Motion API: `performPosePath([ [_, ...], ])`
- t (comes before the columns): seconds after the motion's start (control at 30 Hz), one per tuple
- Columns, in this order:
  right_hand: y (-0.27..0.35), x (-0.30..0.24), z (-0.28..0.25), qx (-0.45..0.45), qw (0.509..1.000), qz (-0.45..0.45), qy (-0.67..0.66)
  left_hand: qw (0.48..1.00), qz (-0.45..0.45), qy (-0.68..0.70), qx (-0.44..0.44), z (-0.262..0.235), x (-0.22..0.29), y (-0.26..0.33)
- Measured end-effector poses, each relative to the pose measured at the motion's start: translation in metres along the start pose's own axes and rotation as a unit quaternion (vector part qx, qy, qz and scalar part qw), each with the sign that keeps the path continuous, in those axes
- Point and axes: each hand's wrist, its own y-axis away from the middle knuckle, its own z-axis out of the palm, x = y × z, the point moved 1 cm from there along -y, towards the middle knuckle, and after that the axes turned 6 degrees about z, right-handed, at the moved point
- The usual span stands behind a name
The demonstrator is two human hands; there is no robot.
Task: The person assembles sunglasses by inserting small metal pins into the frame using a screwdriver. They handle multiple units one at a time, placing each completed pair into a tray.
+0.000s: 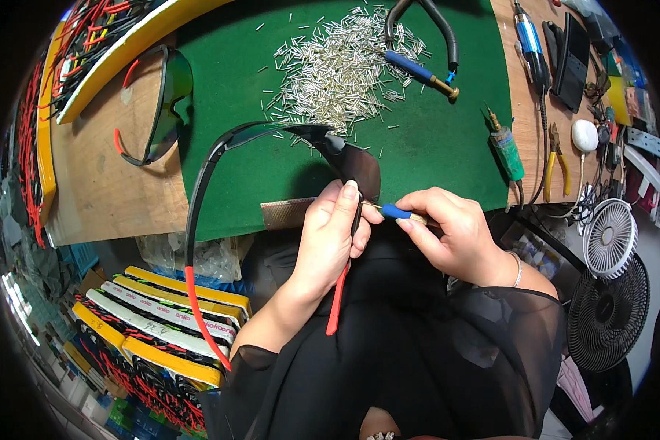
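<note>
A: Quick pass. What's in the left hand (328, 238)?

B: Closed around the hinge end of a pair of dark safety glasses (271, 147), thumb and fingers pinching where the red-tipped temple arm (337, 301) hangs down over the lap. The other temple (194, 279) sweeps out left and near, red end too. The lens sits just over the near edge of the green mat (433, 147).

A: Right hand (451, 235)?

B: Curled shut on a small blue-handled driver (396, 212), tip pointing left into the hinge, touching or nearly so. Can't see the tip, the left fingers hide it.

A: Step?

B: Looks like seating a pin or screw at the hinge. I'd judge: keep the frame pinched tight close to the hinge so it can't twist, keep the tool in line with the hinge hole, push straight, no sideways lean or it slips onto the lens.

A: Anything around?

B: Pile of small silver pins (337, 73) on the far part of the mat. Second blue-handled tool (418, 72) with a hose lying at the pile's right edge. Another pair of glasses (158, 110) on the wooden bench far left. Yellow-handled pliers (557, 165) and a white fan (609, 238) to the right. Trays of red-and-black temple parts (154, 323) near left, below the bench.

A: Risk?

B: A pin dropping into the lap; the hinge hangs past the mat edge.
</note>
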Motion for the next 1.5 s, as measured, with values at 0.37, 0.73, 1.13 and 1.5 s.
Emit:
performPosePath([
  [0.37,-0.007,-0.004,-0.006,-0.024,0.999,-0.016,0.043,0.998,0.029,-0.053,0.034,0.007,0.002,0.002],
  [0.73,-0.008,0.009,0.001,-0.081,0.997,0.013,0.013,0.997,0.041,-0.065,0.026,0.008,0.0,0.002],
  [1.13,-0.009,-0.001,0.0,0.031,0.963,-0.205,0.171,0.998,0.021,-0.049,0.034,0.006,0.002,0.001],
  [1.5,-0.008,0.008,0.0,-0.035,0.974,-0.146,0.167,0.997,0.03,-0.061,0.036,0.008,0.002,0.002],
])
